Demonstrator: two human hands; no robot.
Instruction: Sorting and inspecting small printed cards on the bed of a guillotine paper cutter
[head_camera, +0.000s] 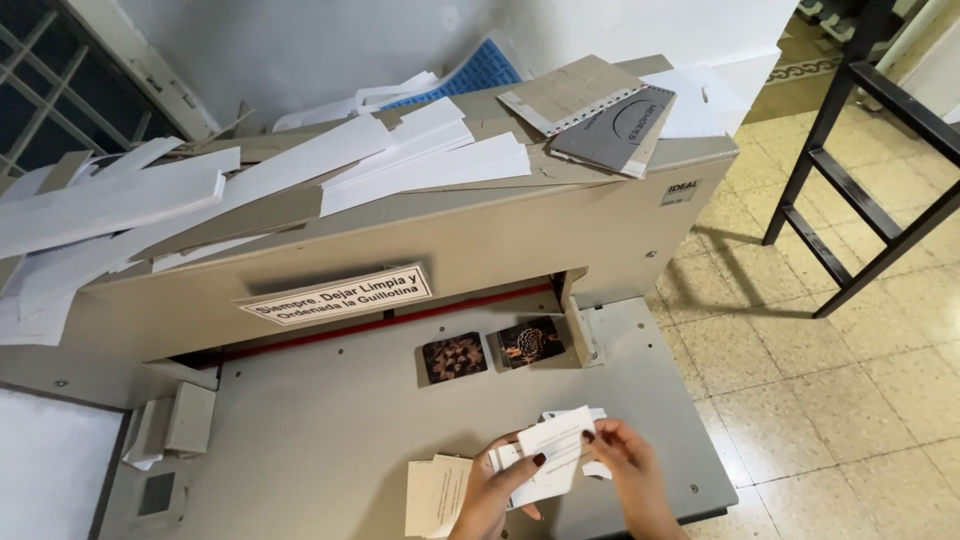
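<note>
Fingers of both hands are closed on a small stack of white paper cards, held just in front of the grey paper-cutter surface.
Light, thin and bendable by the look of it, the stack is judged best pinched at opposite edges by left hand and right hand.

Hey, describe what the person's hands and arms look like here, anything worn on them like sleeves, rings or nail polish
Both hands are bare, with no gloves. The left hand and right hand have dark polish on the nails that show, seen on the fingers. The forearms that show are uncovered, with no sleeve in view. No ring, watch or bracelet can be made out.
</note>
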